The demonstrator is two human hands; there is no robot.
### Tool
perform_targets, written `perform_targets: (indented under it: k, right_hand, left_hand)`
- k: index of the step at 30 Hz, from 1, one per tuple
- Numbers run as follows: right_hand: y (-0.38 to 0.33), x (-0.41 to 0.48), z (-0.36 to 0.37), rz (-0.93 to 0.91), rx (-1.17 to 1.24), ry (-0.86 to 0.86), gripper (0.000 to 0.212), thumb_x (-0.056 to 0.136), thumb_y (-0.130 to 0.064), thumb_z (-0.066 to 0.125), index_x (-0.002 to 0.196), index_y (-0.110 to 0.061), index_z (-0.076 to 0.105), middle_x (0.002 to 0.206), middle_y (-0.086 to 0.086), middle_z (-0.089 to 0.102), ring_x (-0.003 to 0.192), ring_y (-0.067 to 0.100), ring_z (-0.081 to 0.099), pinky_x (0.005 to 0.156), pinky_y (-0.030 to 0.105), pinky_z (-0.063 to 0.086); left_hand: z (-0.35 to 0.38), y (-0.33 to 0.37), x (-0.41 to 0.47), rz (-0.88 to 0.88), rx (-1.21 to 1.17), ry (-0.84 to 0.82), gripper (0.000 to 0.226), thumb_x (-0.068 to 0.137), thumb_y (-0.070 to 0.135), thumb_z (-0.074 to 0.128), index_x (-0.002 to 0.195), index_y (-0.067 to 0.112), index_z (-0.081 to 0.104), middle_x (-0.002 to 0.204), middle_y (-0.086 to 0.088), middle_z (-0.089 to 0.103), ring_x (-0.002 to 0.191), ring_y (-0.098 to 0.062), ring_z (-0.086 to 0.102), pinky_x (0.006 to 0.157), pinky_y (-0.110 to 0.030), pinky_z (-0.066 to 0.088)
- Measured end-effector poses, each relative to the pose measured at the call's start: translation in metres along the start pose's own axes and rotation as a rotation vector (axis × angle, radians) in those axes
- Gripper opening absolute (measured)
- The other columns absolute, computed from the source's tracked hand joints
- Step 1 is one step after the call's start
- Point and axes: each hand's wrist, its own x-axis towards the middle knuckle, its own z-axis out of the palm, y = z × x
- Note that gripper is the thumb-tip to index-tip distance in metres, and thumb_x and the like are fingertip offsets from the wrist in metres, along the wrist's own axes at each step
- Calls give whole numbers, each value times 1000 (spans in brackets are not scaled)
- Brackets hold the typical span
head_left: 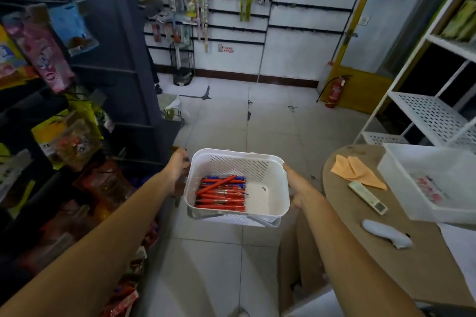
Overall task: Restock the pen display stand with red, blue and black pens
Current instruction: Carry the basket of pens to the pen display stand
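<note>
I hold a white plastic basket point(268, 193) out in front of me above the tiled floor. My left hand point(177, 165) grips its left rim and my right hand point(298, 185) grips its right rim. Several red pens point(219, 197) lie in the left half of the basket, with a few blue pens point(226, 178) at the far side of the pile. No black pens can be told apart. No pen display stand can be made out in this view.
Dark shelves point(77, 110) with packaged goods run along my left. A brown round table point(386, 244) at my right carries a white tray point(435, 188), orange paper point(358, 170) and a remote point(367, 197). White shelving point(435, 110) stands behind it. A fire extinguisher point(334, 91) stands by the far wall.
</note>
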Motion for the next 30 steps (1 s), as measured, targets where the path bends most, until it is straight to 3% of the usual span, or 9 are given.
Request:
perform_targets:
  k: [8,10,12,16,17,18,20,25,30]
  right_hand:
    - [-74,91,-34,-2,-26,9,26,95,-40,54,87,-18,63,80,4,65,71,20,60,66,32,51]
    - [-86,115,-37,-5,-12,23,38,94,-48,51,105,-15,66,94,7,70,78,25,64,65,30,52]
    - [-97,142,-39,3,-4,55,52,93,-53,49,125,-14,59,120,9,66,99,30,64,81,37,54]
    - [-124,177,-34,-6,-10,112,50,96,-48,47,128,-11,54,127,8,60,115,31,58,102,47,46]
    - [-130,187,-32,0,-14,115,50,96,-48,48,128,-11,54,126,11,61,113,32,59,102,49,46]
    - [-137,198,-30,-4,-18,118,50,95,-48,48,128,-11,55,126,13,62,111,33,60,101,50,47]
    - [-150,225,-24,-7,-13,119,52,93,-49,50,129,-11,55,126,14,62,111,34,61,100,51,47]
    - [-196,284,4,49,-33,144,53,93,-51,50,129,-13,54,125,12,61,112,34,60,99,49,47]
    - [-253,331,27,26,-18,121,43,95,-48,50,117,-13,59,99,10,66,80,27,62,61,33,50]
  left_hand:
    - [48,54,82,18,-13,-9,37,81,43,40,76,10,55,95,-38,54,65,-29,54,108,-48,31]
    - [56,68,95,-15,-38,-60,62,80,44,38,108,-9,54,122,-36,50,91,-55,54,109,-50,28]
    - [64,84,107,-35,1,-115,72,86,40,32,137,-10,31,113,-43,47,101,-61,48,112,-50,23]
    - [69,113,148,30,19,-110,69,89,38,28,140,-8,32,67,-9,43,58,-23,41,91,-36,44]
    - [71,121,163,8,21,-77,66,89,37,27,124,-18,21,67,-8,42,57,-22,39,77,-32,46]
    - [74,132,165,1,14,-104,34,88,36,27,90,7,45,67,-8,41,56,-22,38,65,-28,42]
    - [74,150,188,-4,50,-82,37,86,35,29,71,9,50,66,-8,42,56,-23,38,57,-26,36]
    - [68,208,262,3,154,-73,47,86,38,32,104,7,63,95,-14,57,84,-29,53,72,-34,45]
    - [61,269,321,27,175,-87,44,87,36,32,107,11,62,105,-14,60,93,-30,56,72,-35,48]
